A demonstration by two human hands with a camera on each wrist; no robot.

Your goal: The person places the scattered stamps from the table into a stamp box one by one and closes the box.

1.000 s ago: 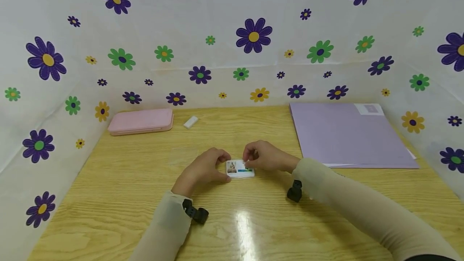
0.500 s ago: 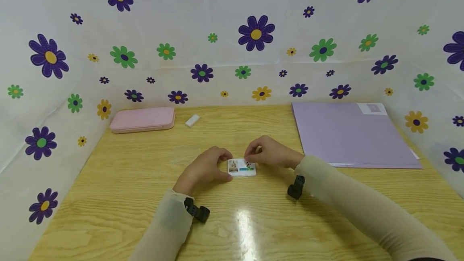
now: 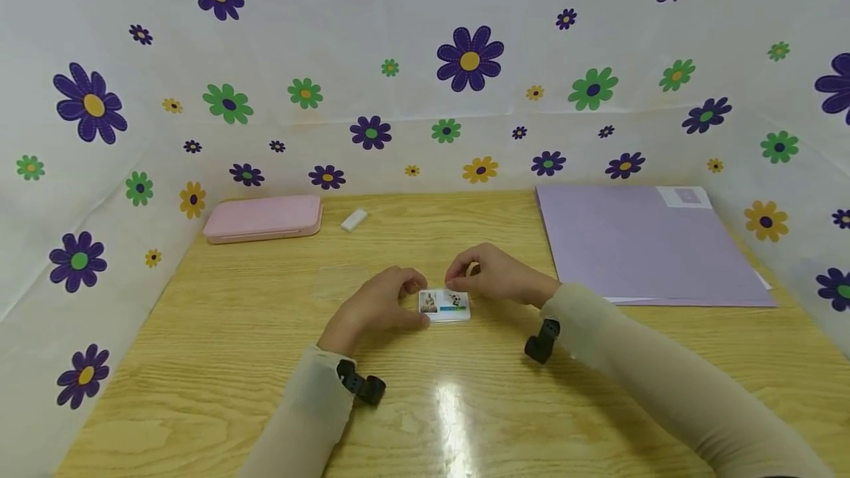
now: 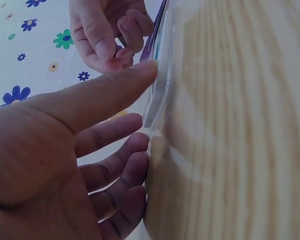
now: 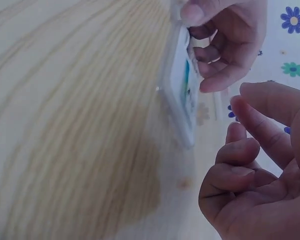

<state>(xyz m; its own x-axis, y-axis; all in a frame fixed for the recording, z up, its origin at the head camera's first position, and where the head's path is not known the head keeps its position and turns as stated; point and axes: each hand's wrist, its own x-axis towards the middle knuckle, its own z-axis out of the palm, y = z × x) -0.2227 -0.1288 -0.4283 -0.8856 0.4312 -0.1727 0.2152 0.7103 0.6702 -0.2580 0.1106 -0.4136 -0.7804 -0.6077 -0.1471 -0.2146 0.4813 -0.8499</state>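
The printing on the small white card (image 3: 454, 315), at the centre of the head view, is too small to read; a picture, a dark figure and a blue-green strip show. The left hand (image 3: 375, 304) grips its left end between thumb and fingers, hiding part of the edge. In the left wrist view the card is nearly edge-on, its face mostly lost; in the right wrist view it is blurred.

The right hand (image 3: 494, 271) is at the card's upper right, thumb and forefinger brought together; whether they pinch something thin, I cannot tell. Its sleeve (image 3: 664, 360) is cut off at the lower right.

A clear sheet (image 3: 340, 281), left of centre, barely shows against the table (image 3: 219, 375). At upper left lie a pink case (image 3: 263, 217) and a white block (image 3: 354, 220); at right, a purple folder (image 3: 651, 249) bears an unreadable label.
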